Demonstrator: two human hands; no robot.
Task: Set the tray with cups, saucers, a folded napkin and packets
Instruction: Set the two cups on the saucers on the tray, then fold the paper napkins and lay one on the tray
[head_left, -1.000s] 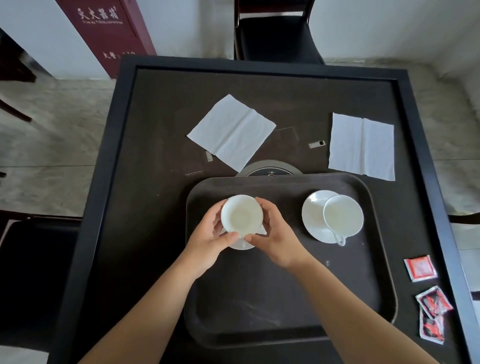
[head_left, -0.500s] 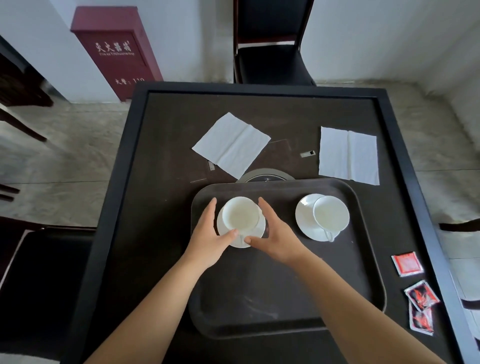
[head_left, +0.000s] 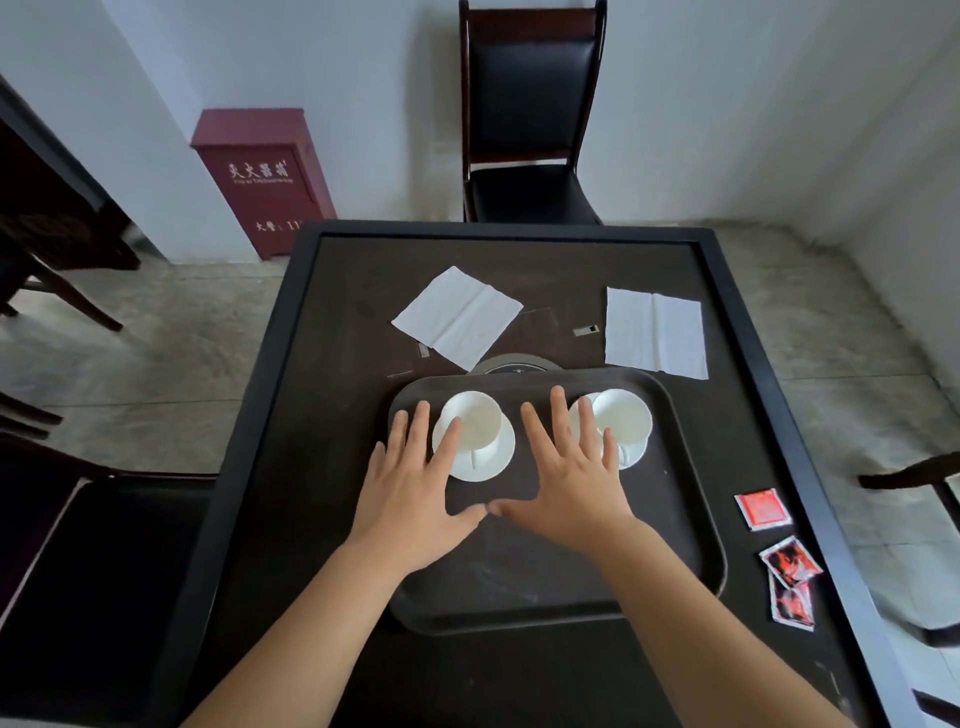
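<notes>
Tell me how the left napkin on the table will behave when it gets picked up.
The left napkin looks thin, with soft creases, so it will probably droop rather than stay flat. It likely weighs almost nothing and may slide on the smooth table if pinched from above. It lies unfolded, so lifting by one corner is likely easiest.

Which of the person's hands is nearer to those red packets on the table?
The right hand. It hovers over the tray, with the red packets off to its right on the table. The left hand is further away, at the tray's left edge.

Single head-worn wide-angle view, looking forward and steeply down, close above the table (head_left: 332, 415)
</notes>
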